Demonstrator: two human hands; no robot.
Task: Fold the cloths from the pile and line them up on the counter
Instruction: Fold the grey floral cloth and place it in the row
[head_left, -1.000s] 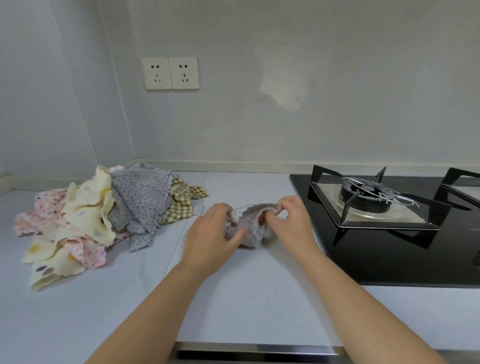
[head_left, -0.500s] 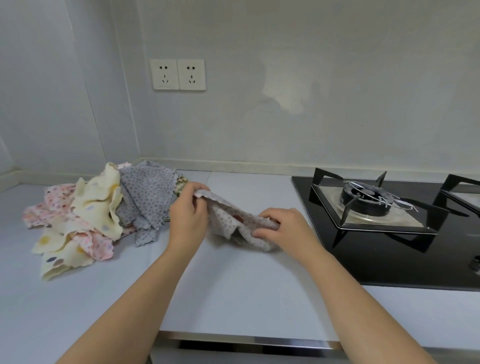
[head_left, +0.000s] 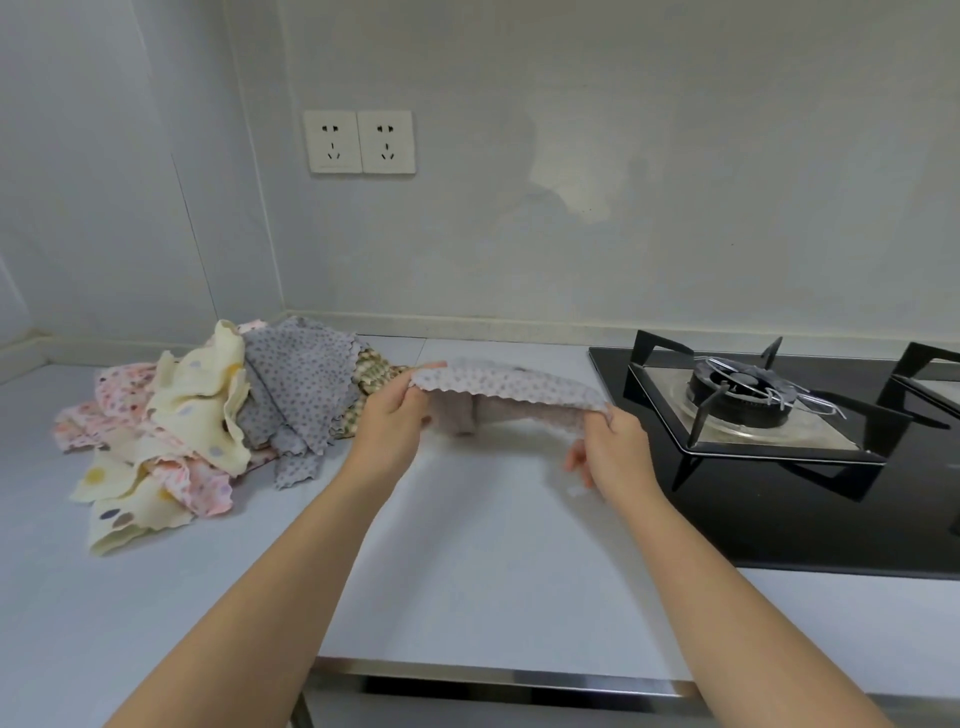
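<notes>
L hand (head_left: 387, 434) pinches one corner of the grey dotted cloth (head_left: 509, 387). R hand (head_left: 613, 447) pinches the opposite corner, other fingers loosely spread below. Cloth hangs stretched btwn them, over the counter (head_left: 467, 545), w/ a fold sagging underneath. Just left of L hand: pile of cloths (head_left: 208, 415). Right of R hand: gas hob (head_left: 753, 405). Beyond both, up the wall: twin sockets (head_left: 361, 141).
</notes>
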